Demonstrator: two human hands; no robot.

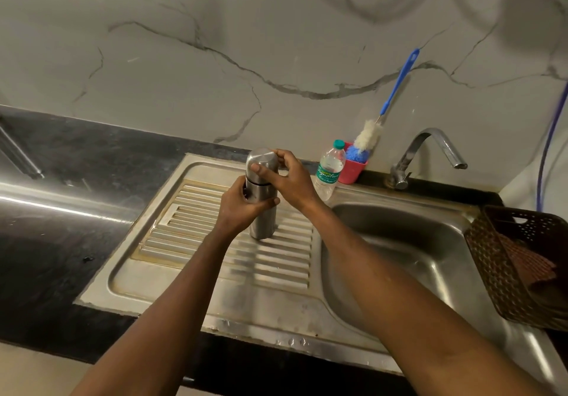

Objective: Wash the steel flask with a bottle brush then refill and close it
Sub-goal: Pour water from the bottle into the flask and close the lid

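The steel flask (pixel 262 220) stands upright on the ribbed drainboard (pixel 196 242) of the steel sink. My left hand (pixel 242 208) is wrapped around the flask's body. My right hand (pixel 285 174) grips its steel cap (pixel 259 160) from the right side; the cap sits on the flask. A bottle brush (pixel 368 137) with a blue handle and white-and-blue bristles stands head-down in a pink cup (pixel 353 171) against the wall. A clear plastic water bottle (pixel 329 171) with a green cap stands just behind my right hand.
The sink basin (pixel 399 257) lies to the right, with a steel tap (pixel 430 153) behind it. A brown perforated basket (pixel 522 266) sits on the basin's right rim. Black countertop (pixel 61 211) extends to the left. A blue hose (pixel 550 143) hangs along the right wall.
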